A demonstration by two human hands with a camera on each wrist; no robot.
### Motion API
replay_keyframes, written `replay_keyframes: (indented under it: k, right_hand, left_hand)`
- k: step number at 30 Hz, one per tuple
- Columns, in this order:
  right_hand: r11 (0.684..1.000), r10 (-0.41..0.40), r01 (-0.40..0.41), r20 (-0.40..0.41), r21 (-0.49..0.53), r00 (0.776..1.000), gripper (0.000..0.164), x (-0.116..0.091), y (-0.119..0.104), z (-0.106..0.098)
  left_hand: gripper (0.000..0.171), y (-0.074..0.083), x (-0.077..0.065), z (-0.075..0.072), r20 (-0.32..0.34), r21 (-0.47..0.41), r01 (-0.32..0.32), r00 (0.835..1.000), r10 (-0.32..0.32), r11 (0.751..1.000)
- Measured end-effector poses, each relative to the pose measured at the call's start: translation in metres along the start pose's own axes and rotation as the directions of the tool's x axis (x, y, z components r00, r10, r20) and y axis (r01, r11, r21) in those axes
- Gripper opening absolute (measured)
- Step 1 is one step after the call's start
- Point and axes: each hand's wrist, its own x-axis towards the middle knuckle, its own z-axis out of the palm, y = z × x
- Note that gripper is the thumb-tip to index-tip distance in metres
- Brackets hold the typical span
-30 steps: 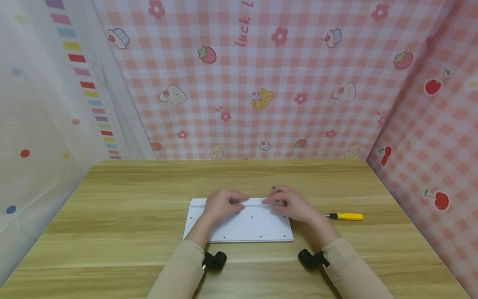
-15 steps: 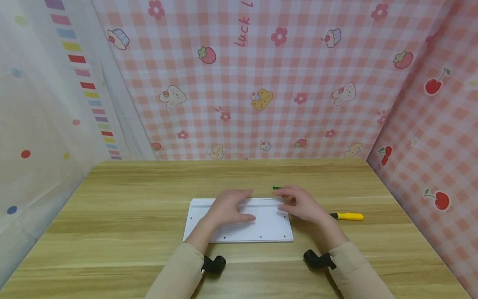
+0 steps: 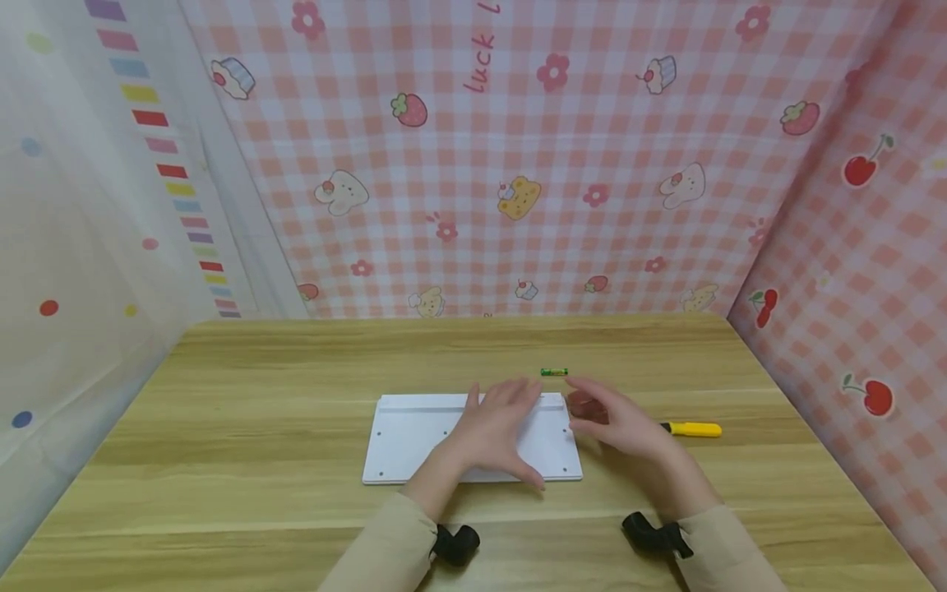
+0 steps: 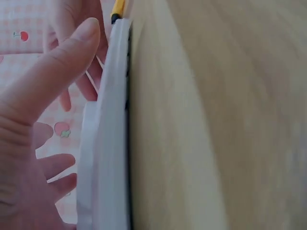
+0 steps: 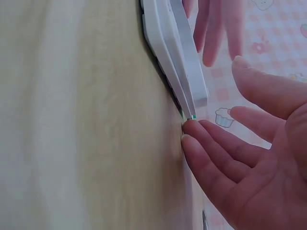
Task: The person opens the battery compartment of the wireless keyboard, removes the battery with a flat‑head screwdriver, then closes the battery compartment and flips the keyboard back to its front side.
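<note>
A flat white keyboard (image 3: 410, 448) lies face down on the table, its back dotted with small dark screw holes and a raised bar along the far edge. My left hand (image 3: 491, 432) is spread over its right half, fingers toward the far edge and thumb near the front edge. In the left wrist view the left thumb (image 4: 57, 69) stands apart from the keyboard's side. Beside the right end, my right hand (image 3: 621, 423) has loosely bent fingers and holds nothing. The right wrist view shows its fingertips (image 5: 189, 139) low by the keyboard's corner; contact there is unclear.
A small green battery (image 3: 554, 372) lies just behind the keyboard's far right corner. To the right is a yellow-handled screwdriver (image 3: 694, 429), its shaft hidden by the right hand. Patterned curtains (image 3: 518, 238) hang behind the wooden table (image 3: 222, 427) and at both sides.
My left hand has moved right across the keyboard and spread its fingers. The right hand has drawn right, off the keyboard to its end, and the battery now shows fully.
</note>
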Motion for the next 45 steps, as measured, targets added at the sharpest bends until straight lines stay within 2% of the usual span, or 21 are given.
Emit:
replay_keyframes:
  k: [14,21,26,31,35,40,45]
  right_hand:
    - [0.996,-0.052,0.048,0.052,0.076,0.997,0.066,-0.026,0.002,-0.006]
    - [0.983,-0.015,0.002,0.064,0.185,0.998,0.067,-0.036,0.004,-0.009]
    - [0.952,-0.001,-0.025,0.084,0.306,0.996,0.067,-0.038,0.006,-0.01]
    - [0.899,0.025,-0.076,0.121,0.43,0.992,0.064,-0.039,0.006,-0.013]
    - [0.863,0.066,-0.122,0.13,0.49,0.989,0.061,-0.04,0.004,-0.014]
    - [0.838,0.056,-0.117,0.129,0.534,0.99,0.06,-0.039,0.005,-0.014]
    - [0.802,0.02,-0.091,0.126,0.59,0.992,0.057,-0.036,0.005,-0.014]
  left_hand:
    - [0.131,0.022,0.017,0.015,0.005,0.075,0.019,1.0,-0.02,0.997]
    - [0.131,0.028,0.022,0.019,0.021,0.111,0.006,1.0,-0.009,0.994]
    - [0.125,0.03,0.024,0.02,0.006,0.14,-0.018,1.0,0.018,0.99]
    - [0.116,0.031,0.026,0.018,-0.001,0.167,-0.052,0.999,0.053,0.985]
    - [0.109,0.034,0.025,0.002,-0.02,0.186,-0.089,0.995,0.094,0.978]
    - [0.098,0.038,0.022,-0.038,-0.065,0.144,-0.142,0.986,0.152,0.979]
    - [0.093,0.042,0.017,-0.075,-0.082,0.061,-0.155,0.984,0.16,0.986]
